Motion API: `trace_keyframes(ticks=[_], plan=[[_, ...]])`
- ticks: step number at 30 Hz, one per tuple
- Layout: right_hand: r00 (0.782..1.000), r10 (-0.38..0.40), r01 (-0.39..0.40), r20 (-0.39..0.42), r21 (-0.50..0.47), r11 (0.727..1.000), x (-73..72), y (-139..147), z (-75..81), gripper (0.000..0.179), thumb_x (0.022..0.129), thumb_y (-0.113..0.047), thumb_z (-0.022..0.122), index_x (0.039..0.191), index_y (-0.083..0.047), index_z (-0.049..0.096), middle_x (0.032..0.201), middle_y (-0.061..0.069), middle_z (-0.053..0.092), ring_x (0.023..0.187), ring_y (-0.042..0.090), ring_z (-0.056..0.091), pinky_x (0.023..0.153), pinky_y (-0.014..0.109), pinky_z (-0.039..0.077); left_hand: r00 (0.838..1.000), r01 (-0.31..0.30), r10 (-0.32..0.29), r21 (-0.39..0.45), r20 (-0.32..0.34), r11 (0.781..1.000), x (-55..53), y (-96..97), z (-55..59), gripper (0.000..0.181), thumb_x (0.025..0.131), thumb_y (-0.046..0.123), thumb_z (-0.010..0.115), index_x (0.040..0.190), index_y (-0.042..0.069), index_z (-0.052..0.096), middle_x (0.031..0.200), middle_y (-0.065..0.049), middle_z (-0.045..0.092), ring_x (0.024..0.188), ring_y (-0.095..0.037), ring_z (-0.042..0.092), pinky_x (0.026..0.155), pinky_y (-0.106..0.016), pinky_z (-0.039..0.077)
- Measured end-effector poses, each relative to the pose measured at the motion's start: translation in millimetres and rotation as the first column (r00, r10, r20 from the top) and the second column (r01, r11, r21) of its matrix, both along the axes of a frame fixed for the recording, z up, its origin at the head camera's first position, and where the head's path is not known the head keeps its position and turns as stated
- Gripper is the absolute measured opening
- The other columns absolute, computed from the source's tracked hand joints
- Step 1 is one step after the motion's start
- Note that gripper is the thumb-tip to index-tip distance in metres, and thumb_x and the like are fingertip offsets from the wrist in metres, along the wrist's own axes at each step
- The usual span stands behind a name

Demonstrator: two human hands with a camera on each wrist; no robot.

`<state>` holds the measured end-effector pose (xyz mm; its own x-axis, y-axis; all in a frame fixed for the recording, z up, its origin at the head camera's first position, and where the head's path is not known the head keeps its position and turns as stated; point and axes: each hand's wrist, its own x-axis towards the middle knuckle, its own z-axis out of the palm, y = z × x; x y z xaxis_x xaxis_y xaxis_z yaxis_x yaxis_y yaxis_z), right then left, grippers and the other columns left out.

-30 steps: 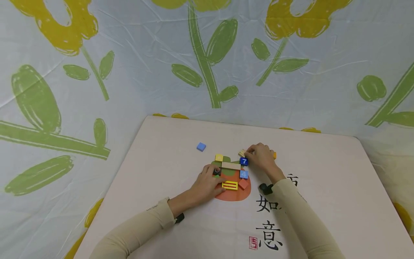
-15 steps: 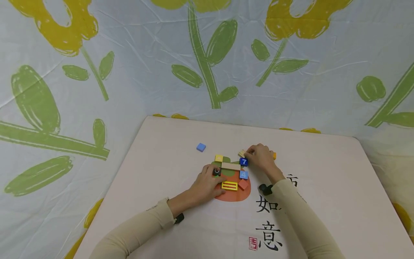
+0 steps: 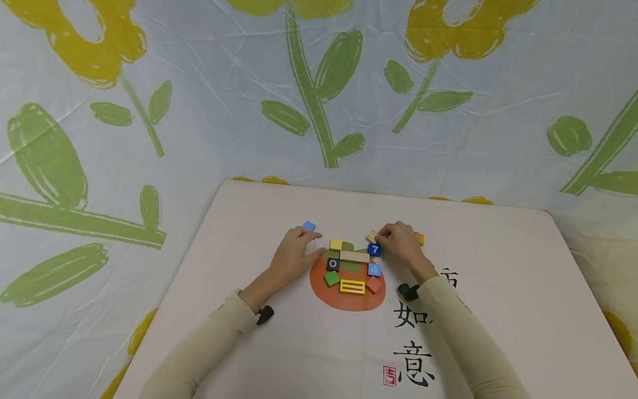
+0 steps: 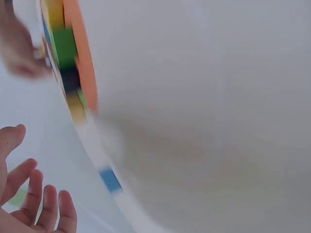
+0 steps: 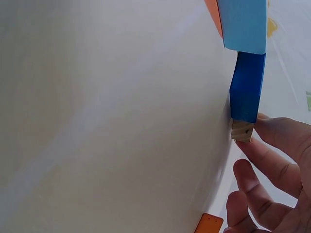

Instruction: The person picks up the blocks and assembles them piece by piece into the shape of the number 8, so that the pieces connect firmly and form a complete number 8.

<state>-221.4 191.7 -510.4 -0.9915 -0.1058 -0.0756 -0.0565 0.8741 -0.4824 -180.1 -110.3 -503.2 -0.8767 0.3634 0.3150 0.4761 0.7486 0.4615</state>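
Note:
My left hand (image 3: 291,254) hovers left of the block arrangement, fingers apart and holding nothing. In the head view its fingertips overlap the edge of a lone light blue block (image 3: 309,226); the left wrist view shows that block (image 4: 110,180) beyond the spread fingers. My right hand (image 3: 405,244) pinches a small plain wooden block (image 3: 371,237) between thumb and index finger. This wooden block (image 5: 242,130) lies right at the end of the dark blue block (image 5: 248,87) marked 7. Below the 7 block is a light blue block (image 3: 375,270) marked 4.
An orange-red printed shape (image 3: 324,296) bears several blocks: yellow (image 3: 336,244), long beige (image 3: 354,256), black marked 0 (image 3: 333,264), green (image 3: 332,279), red-striped yellow (image 3: 352,287) and coral (image 3: 374,285). An orange block (image 3: 421,240) shows behind my right hand.
My left hand has left the black and green blocks and moved up and left to the lone light blue block, uncovering the green one. My right hand stays at the wooden block.

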Motion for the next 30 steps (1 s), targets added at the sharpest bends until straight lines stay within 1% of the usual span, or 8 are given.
trace_keyframes(ticks=[4,7,10,12,16,21,26,30], plan=[[1.000,-0.004,0.004,-0.001,-0.004,1.000,1.1,0,0.6,0.025,0.096,-0.029,0.067,0.103,-0.007,0.076,0.103,0.013,0.062,0.093,0.033,0.053,0.084,0.053,0.034,0.992,-0.111,0.110,0.002,0.065,0.994,-30.3,-16.0,0.1,0.043,0.088,0.037,0.079,0.119,0.007,0.072,0.108,-0.010,0.062,0.099,-0.026,0.058,0.085,-0.039,0.050],[1.000,-0.007,0.007,-0.001,-0.010,1.000,1.4,0,0.5,0.025,0.096,-0.029,0.068,0.103,-0.007,0.076,0.102,0.013,0.062,0.093,0.032,0.052,0.084,0.052,0.033,0.973,-0.173,0.174,-0.026,0.150,0.985,-48.2,-22.5,-1.7,0.047,0.087,0.039,0.078,0.120,0.006,0.072,0.110,-0.012,0.062,0.102,-0.028,0.058,0.086,-0.042,0.050],[1.000,-0.008,0.008,0.002,-0.017,1.000,0.8,0,-0.2,0.025,0.096,-0.029,0.068,0.103,-0.007,0.076,0.102,0.012,0.062,0.093,0.032,0.052,0.084,0.051,0.033,0.953,-0.192,0.203,-0.072,0.224,0.979,-59.9,-24.5,-3.4,0.052,0.087,0.043,0.078,0.122,0.006,0.070,0.113,-0.013,0.061,0.105,-0.030,0.058,0.087,-0.044,0.050],[1.000,-0.008,0.008,0.001,-0.017,1.000,0.2,0,-0.5,0.025,0.096,-0.030,0.068,0.103,-0.007,0.076,0.102,0.012,0.062,0.094,0.032,0.053,0.085,0.052,0.034,0.945,-0.185,0.205,-0.101,0.254,0.977,-65.3,-23.8,-4.1,0.055,0.086,0.046,0.077,0.123,0.006,0.070,0.114,-0.014,0.061,0.105,-0.030,0.058,0.086,-0.045,0.050],[1.000,-0.007,0.008,0.005,-0.018,1.000,0.2,-1,0.9,0.025,0.096,-0.030,0.068,0.103,-0.007,0.076,0.104,0.013,0.062,0.096,0.033,0.053,0.086,0.053,0.034,0.934,-0.177,0.218,-0.161,0.283,0.971,-70.9,-20.6,-5.9,0.059,0.083,0.053,0.077,0.118,0.005,0.071,0.110,-0.012,0.060,0.099,-0.029,0.058,0.079,-0.045,0.052],[1.000,0.000,0.001,0.019,-0.017,1.000,1.4,-2,3.4,0.026,0.096,-0.030,0.067,0.104,-0.006,0.075,0.105,0.014,0.062,0.095,0.033,0.053,0.085,0.052,0.035,0.918,-0.191,0.238,-0.175,0.316,0.966,-71.8,-20.3,-10.1,0.055,0.083,0.050,0.078,0.109,0.003,0.071,0.104,-0.010,0.058,0.093,-0.026,0.057,0.076,-0.042,0.052],[1.000,-0.002,0.002,0.015,-0.007,1.000,1.3,-2,3.7,0.026,0.096,-0.030,0.067,0.104,-0.006,0.075,0.105,0.014,0.063,0.097,0.034,0.053,0.086,0.053,0.035,0.916,-0.186,0.229,-0.156,0.330,0.970,-72.0,-21.0,-11.1,0.047,0.085,0.044,0.078,0.108,0.003,0.071,0.105,-0.011,0.058,0.094,-0.027,0.057,0.077,-0.042,0.052],[1.000,0.000,0.000,0.017,-0.008,1.000,1.4,-1,3.6,0.027,0.097,-0.029,0.067,0.105,-0.006,0.075,0.105,0.014,0.063,0.096,0.033,0.053,0.085,0.053,0.035,0.915,-0.190,0.231,-0.153,0.332,0.970,-71.6,-20.9,-12.5,0.046,0.085,0.043,0.078,0.108,0.003,0.072,0.104,-0.011,0.059,0.093,-0.026,0.058,0.077,-0.042,0.052]])
